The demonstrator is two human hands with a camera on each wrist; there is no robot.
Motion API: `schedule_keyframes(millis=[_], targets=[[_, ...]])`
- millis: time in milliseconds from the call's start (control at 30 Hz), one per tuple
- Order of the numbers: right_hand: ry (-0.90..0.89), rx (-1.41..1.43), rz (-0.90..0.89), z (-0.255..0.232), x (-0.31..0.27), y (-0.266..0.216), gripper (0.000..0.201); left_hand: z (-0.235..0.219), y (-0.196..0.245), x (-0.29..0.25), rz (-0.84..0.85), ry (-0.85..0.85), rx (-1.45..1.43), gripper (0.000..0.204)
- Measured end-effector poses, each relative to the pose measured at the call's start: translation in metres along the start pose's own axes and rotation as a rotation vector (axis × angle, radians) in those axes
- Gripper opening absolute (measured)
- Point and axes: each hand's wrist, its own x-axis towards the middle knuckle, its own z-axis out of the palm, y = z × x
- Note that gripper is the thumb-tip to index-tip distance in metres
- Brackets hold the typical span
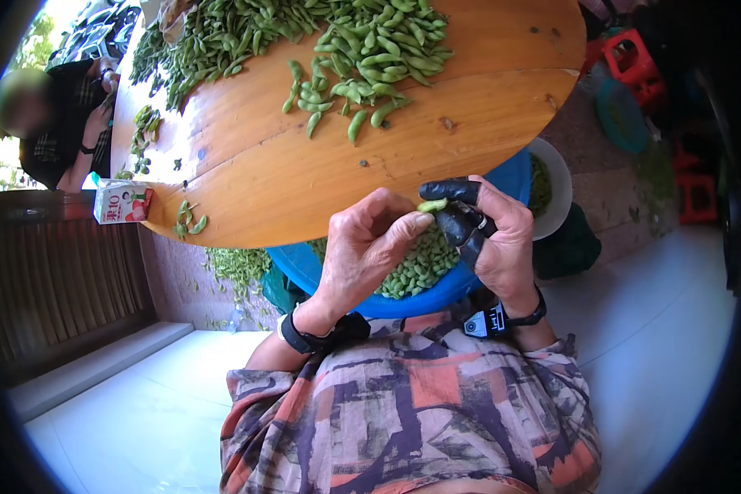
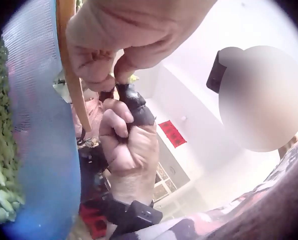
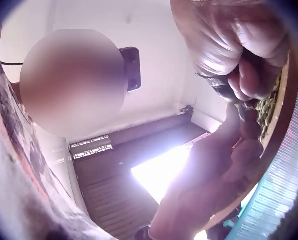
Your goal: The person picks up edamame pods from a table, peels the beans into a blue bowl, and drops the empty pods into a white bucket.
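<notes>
A green soybean pod (image 1: 432, 205) lies between both hands, above the front edge of the table. My left hand (image 1: 358, 243) pinches its near end, thumb tip on the pod and fingers curled. On my right hand (image 1: 502, 239), the thumb and index finger wear black coverings (image 1: 457, 224), and they grip the other end. Close up in the left wrist view, the right hand's other fingers (image 2: 120, 117) are curled in. Beneath the hands sits a blue basin (image 1: 379, 309) holding many shelled green beans (image 1: 416, 267), partly hidden by the hands.
Heaped pods (image 1: 379, 49) cover the far part of the wooden table (image 1: 263, 173). A drink carton (image 1: 122, 202) stands at its left edge, near a few loose pods (image 1: 191, 221). A white bowl (image 1: 558, 185) is right of the basin. Another person (image 1: 66, 123) sits at left; red stools (image 1: 634, 66) stand at right.
</notes>
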Motion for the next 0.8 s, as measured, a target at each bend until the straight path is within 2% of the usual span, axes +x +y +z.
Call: schedule_keyframes(millis=[67,133,200,267,333,400,433,467,533,600,667,733,767,800], targets=[[-0.006,-0.007,0.007,-0.001,0.002,-0.001,0.027,-0.002,-0.003,-0.001,0.032,0.040,0.097,0.023],[-0.001,-0.114,-0.121,0.000,0.003,0.000,0.030,-0.002,-0.003,-0.004,0.061,0.071,0.297,0.023],[0.021,-0.128,-0.144,0.005,0.002,0.001,0.031,0.004,-0.007,-0.005,0.127,0.050,0.240,0.021],[0.039,-0.180,-0.204,0.006,0.001,0.001,0.031,0.007,-0.007,-0.007,0.095,-0.001,0.098,0.017],[0.006,-0.150,-0.174,0.006,0.003,0.003,0.029,0.006,-0.008,-0.007,0.066,-0.049,0.079,0.018],[-0.022,-0.051,-0.075,0.010,0.004,0.005,0.027,0.005,-0.011,-0.007,-0.036,-0.093,-0.070,0.025],[-0.034,0.148,0.118,0.012,0.001,0.007,0.023,0.004,-0.013,-0.007,-0.037,-0.094,-0.070,0.025],[-0.032,0.149,0.118,0.011,0.001,0.007,0.023,0.003,-0.015,-0.007,-0.059,-0.125,-0.181,0.025],[-0.072,0.454,0.397,0.003,0.004,0.008,0.020,0.002,-0.013,-0.006,-0.076,-0.155,-0.293,0.025],[-0.111,0.472,0.428,-0.009,0.001,0.010,0.023,0.000,-0.002,-0.006,-0.128,-0.286,-0.269,0.020],[-0.032,0.522,0.157,-0.024,-0.007,0.009,0.033,-0.008,0.004,-0.004,-0.128,-0.346,-0.192,0.017],[0.101,0.236,0.138,-0.056,-0.016,-0.009,0.043,-0.020,0.009,0.001,0.366,-0.611,0.478,0.023],[0.190,0.096,0.295,-0.079,-0.024,-0.008,0.039,-0.020,0.020,-0.002,0.281,-0.580,0.586,0.022],[0.279,-0.047,0.453,-0.104,-0.031,-0.002,0.035,-0.026,0.024,0.001,0.280,-0.577,0.589,0.022]])
